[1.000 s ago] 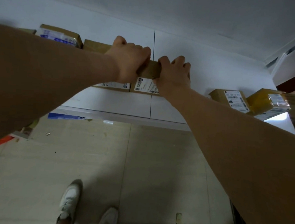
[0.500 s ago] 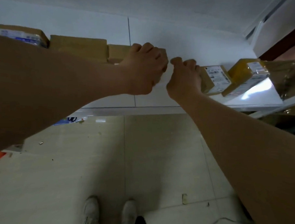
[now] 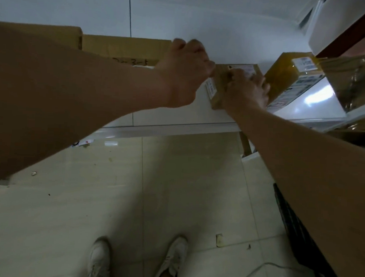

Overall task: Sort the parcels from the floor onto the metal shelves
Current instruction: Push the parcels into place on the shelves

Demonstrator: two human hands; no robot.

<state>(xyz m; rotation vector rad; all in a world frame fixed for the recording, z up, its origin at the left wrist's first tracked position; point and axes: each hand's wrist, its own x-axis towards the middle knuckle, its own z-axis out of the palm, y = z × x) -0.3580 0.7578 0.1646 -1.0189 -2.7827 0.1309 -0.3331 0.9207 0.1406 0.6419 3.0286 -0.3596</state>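
A small parcel [image 3: 218, 85] sits on the shelf [image 3: 178, 119], directly between the two hands. The left hand [image 3: 184, 73] touches its left end and the right hand [image 3: 245, 93] lies over its right end and top. Left of the left hand, two boxes stand side by side at the back of the shelf, the nearer box [image 3: 123, 46] touching the farther box [image 3: 75, 33]. Just right of the right hand a tilted parcel [image 3: 284, 78] leans, and beyond it sits a wrapped parcel [image 3: 351, 78] (part of it out of view). Below the hands lies the floor [image 3: 186, 180], with two shoes [image 3: 100, 258] and, right of them, a cable [image 3: 261, 267].
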